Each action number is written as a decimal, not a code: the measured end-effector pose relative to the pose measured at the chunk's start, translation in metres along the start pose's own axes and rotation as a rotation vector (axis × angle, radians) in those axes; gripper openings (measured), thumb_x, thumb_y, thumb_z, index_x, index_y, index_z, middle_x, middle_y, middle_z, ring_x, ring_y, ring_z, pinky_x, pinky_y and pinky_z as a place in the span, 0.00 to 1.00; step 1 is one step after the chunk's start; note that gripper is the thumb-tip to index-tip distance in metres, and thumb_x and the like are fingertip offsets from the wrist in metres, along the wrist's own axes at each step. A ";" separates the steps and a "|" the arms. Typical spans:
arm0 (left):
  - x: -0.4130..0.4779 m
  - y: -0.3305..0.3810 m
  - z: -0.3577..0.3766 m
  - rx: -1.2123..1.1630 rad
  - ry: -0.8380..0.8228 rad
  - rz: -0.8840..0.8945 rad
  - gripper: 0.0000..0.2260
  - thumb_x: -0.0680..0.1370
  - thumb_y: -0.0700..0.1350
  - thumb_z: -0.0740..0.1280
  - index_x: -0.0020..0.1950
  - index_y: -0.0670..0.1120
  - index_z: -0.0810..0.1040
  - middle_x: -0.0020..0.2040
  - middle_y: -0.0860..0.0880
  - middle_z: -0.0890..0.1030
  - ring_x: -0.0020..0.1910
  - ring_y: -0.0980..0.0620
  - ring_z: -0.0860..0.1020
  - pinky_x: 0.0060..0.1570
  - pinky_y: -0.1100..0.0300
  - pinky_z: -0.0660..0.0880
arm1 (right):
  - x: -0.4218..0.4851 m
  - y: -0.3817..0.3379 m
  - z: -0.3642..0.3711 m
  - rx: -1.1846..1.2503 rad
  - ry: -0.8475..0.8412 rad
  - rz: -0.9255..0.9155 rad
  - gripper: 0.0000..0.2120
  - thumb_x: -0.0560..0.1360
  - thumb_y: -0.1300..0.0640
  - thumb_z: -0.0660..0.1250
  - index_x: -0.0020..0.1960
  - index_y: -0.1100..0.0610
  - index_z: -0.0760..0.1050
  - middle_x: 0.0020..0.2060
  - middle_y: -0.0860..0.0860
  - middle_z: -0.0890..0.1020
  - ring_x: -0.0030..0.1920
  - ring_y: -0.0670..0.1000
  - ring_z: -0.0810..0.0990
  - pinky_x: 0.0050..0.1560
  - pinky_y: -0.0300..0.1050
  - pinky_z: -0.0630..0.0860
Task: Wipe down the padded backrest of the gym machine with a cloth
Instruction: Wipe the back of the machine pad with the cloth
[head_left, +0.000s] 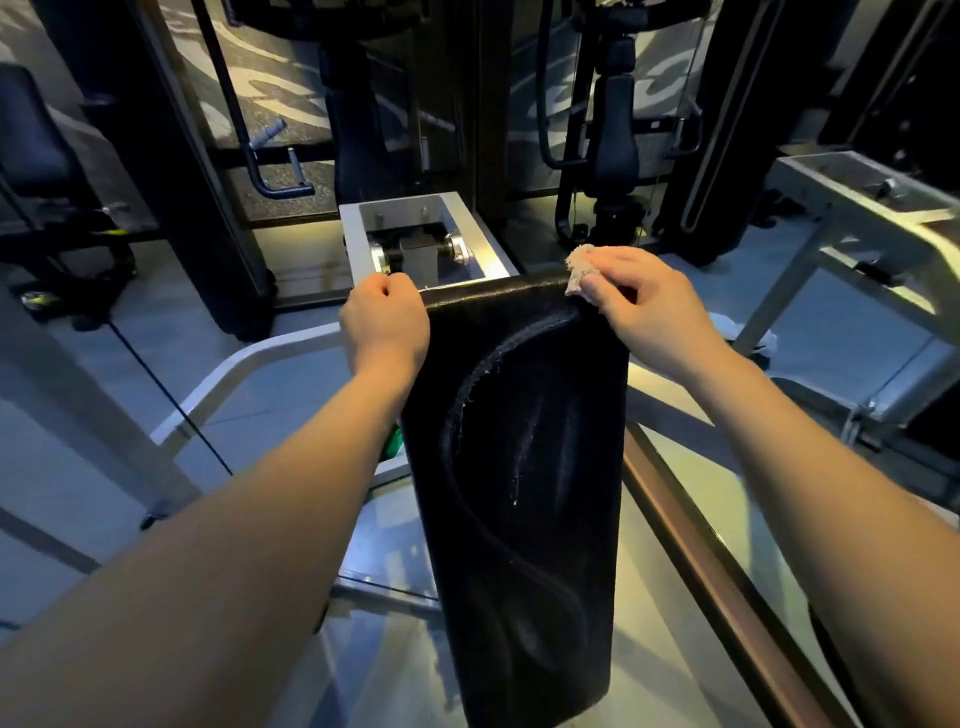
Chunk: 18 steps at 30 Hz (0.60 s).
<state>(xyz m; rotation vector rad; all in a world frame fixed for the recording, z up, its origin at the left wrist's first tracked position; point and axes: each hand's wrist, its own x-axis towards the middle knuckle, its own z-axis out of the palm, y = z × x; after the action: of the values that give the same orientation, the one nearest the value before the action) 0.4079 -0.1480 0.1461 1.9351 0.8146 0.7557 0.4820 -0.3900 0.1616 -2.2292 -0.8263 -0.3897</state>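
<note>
So the backrest (524, 467) is the big thing here, a long black pad running from between the two hands down toward the person's body, with a curved seam and some pale streaks down its middle. Behind the hands sits a silver frame (415, 228) with rollers, just past the pad's top edge.

What could go wrong, as a guess: the cloth (579, 270) is bunched up small, so it only covers a narrow strip per pass and could leave those streaks or the seam groove untouched. It's also sitting right on the rounded top edge, so a hard push could roll it off the back toward the frame. If the left grip lets go, the pad might wobble under the pressure.

The left hand (387, 327) is curled closed over the top left corner of the pad, clamped on it. The right hand (644, 296) is at the top right corner, fingers folded down, pressing the tan cloth onto the edge.
</note>
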 end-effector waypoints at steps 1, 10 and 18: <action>-0.002 -0.001 0.001 0.023 0.041 0.025 0.15 0.81 0.45 0.57 0.37 0.40 0.73 0.34 0.48 0.71 0.32 0.51 0.65 0.29 0.56 0.58 | 0.000 -0.003 0.000 -0.005 -0.005 -0.023 0.09 0.83 0.56 0.64 0.55 0.53 0.83 0.56 0.42 0.82 0.58 0.38 0.74 0.57 0.21 0.62; -0.008 -0.004 0.005 0.116 0.172 0.101 0.17 0.80 0.47 0.57 0.31 0.46 0.64 0.31 0.49 0.69 0.30 0.52 0.65 0.29 0.58 0.55 | 0.014 -0.006 0.008 -0.107 0.000 -0.010 0.09 0.80 0.61 0.62 0.55 0.55 0.81 0.48 0.53 0.85 0.51 0.57 0.81 0.52 0.54 0.78; -0.011 -0.002 0.005 0.156 0.194 0.118 0.17 0.80 0.46 0.57 0.31 0.46 0.64 0.31 0.50 0.69 0.33 0.47 0.67 0.29 0.57 0.55 | 0.031 -0.014 -0.005 -0.146 -0.242 -0.119 0.15 0.83 0.60 0.63 0.62 0.45 0.82 0.50 0.47 0.85 0.50 0.47 0.81 0.50 0.45 0.76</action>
<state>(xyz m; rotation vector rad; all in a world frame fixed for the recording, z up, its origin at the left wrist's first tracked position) 0.4043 -0.1583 0.1401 2.0855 0.9043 0.9884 0.4958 -0.3721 0.1878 -2.4019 -1.0924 -0.2452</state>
